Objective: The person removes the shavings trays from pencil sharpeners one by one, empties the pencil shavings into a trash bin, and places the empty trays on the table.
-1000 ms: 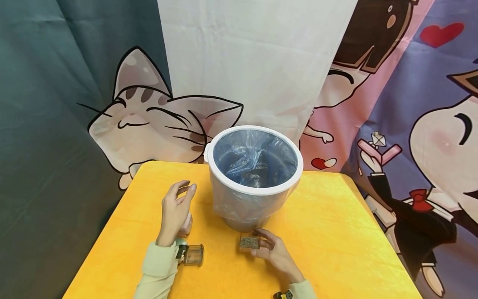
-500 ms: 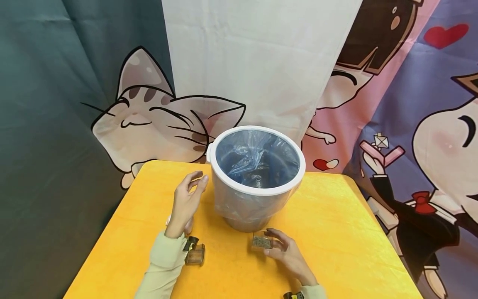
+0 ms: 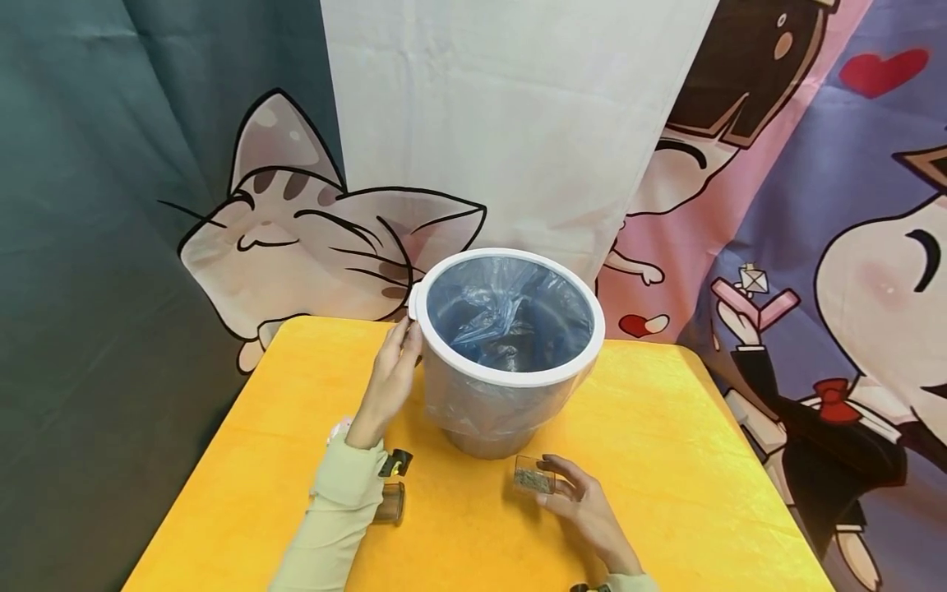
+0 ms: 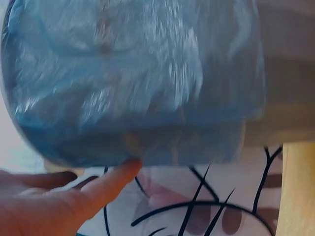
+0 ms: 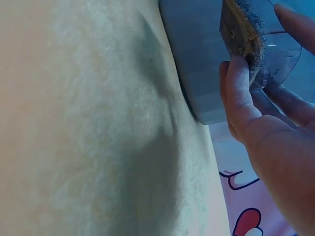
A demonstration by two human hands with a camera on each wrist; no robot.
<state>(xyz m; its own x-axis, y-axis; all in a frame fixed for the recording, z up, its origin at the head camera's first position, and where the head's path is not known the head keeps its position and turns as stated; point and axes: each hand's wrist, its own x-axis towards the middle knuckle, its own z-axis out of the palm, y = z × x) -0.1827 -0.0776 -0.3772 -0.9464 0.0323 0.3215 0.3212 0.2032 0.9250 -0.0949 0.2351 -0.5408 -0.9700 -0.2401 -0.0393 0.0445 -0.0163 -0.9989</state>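
- A white bin lined with a blue plastic bag is seen standing on the yellow table, towards its far edge
- The left hand is laid against the left side of the bin just under the rim; the fingers are stretched out almost straight and nothing is clasped by them. In the left wrist view one fingertip is shown touching the bag-covered wall
- A small clear box holding some dark, crumbly matter is pinched by the right hand, the thumb on the near side and the fingers curled round the far side. It is held low, just in front of the foot of the bin and close above the table; whether it rests on the table cannot be told
- In the right wrist view the box is seen tilted, with its brownish contents inside it
- The work is judged to be at an early stage: the bin is steadied and the box is gripped, but the box has not yet been raised to the rim and nothing has been tipped out
- A few scraps are already seen lying at the bottom of the bag
- A second small clear container lies on the table beside the left sleeve, untouched
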